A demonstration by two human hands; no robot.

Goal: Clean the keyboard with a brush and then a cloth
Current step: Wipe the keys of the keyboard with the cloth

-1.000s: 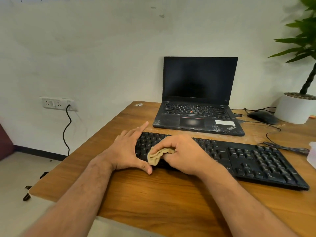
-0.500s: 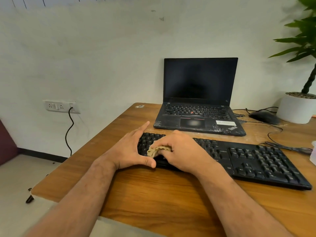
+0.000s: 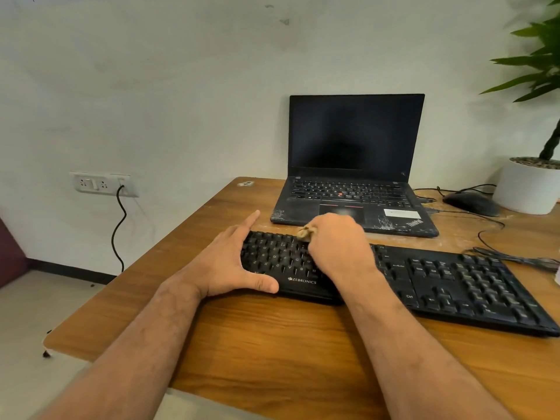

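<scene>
On the wooden counter (image 3: 272, 338) an open black laptop (image 3: 354, 165) with a dark screen stands at 12 o'clock from the keyboard, close behind it. At 2 o'clock lie a black mouse (image 3: 471, 203) and a white plant pot (image 3: 528, 186), with thin cables trailing toward the keyboard's far right end. A wall socket (image 3: 101, 183) with a black cord plugged in sits at 9 o'clock on the wall.

The black keyboard (image 3: 454, 286) lies across the counter's middle, its right end angled nearer the camera, white lettering on its front lip. Both forearms reach over the near edge and cover part of its left half.

The left hand (image 3: 230, 262) lies open, fingers along the keyboard's left end and thumb against its front edge. The right hand (image 3: 339, 244) is curled in a closed grip around a tan cloth (image 3: 304, 233), pressed on the upper key rows; only a small bunch of cloth shows at 10 o'clock from the knuckles.
</scene>
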